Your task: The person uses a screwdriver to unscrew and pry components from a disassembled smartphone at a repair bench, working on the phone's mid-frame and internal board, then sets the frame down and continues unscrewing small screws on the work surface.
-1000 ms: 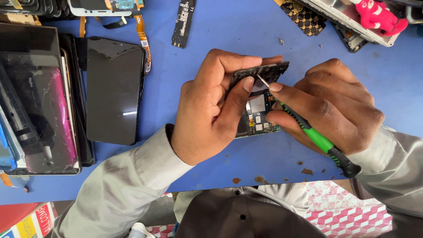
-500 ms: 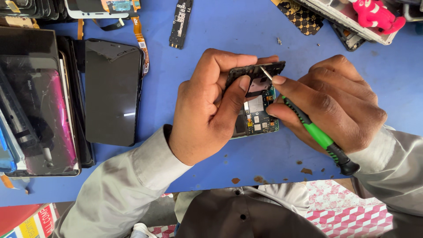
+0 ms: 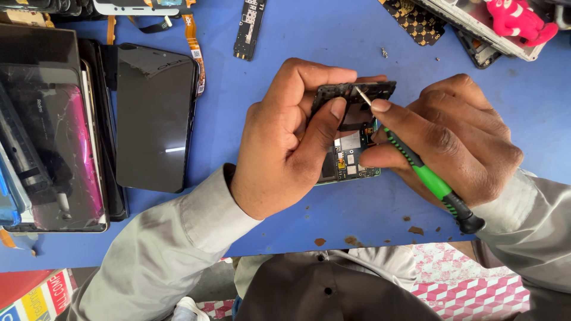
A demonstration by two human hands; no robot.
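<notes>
Blue worktop (image 3: pixel 297 35), strewn with phone parts. Left hand (image 3: pixel 291 142) pinches a black phone frame (image 3: pixel 357 92) between thumb and fingers, tilted up above an exposed circuit board (image 3: pixel 348 160) lying flat beneath. Right hand (image 3: pixel 452 137) is closed around a green-handled screwdriver (image 3: pixel 431 181); the shaft runs diagonally from lower right to upper left, tip touching the frame's upper edge just right of the left thumb. Black phone screen (image 3: pixel 154 119) lies well apart to the left, beside stacked screens (image 3: pixel 47 137). No containers visible.

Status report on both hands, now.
Left hand grips black frame over circuit board. Right hand holds green screwdriver, tip on frame. Nothing blocking.
</notes>
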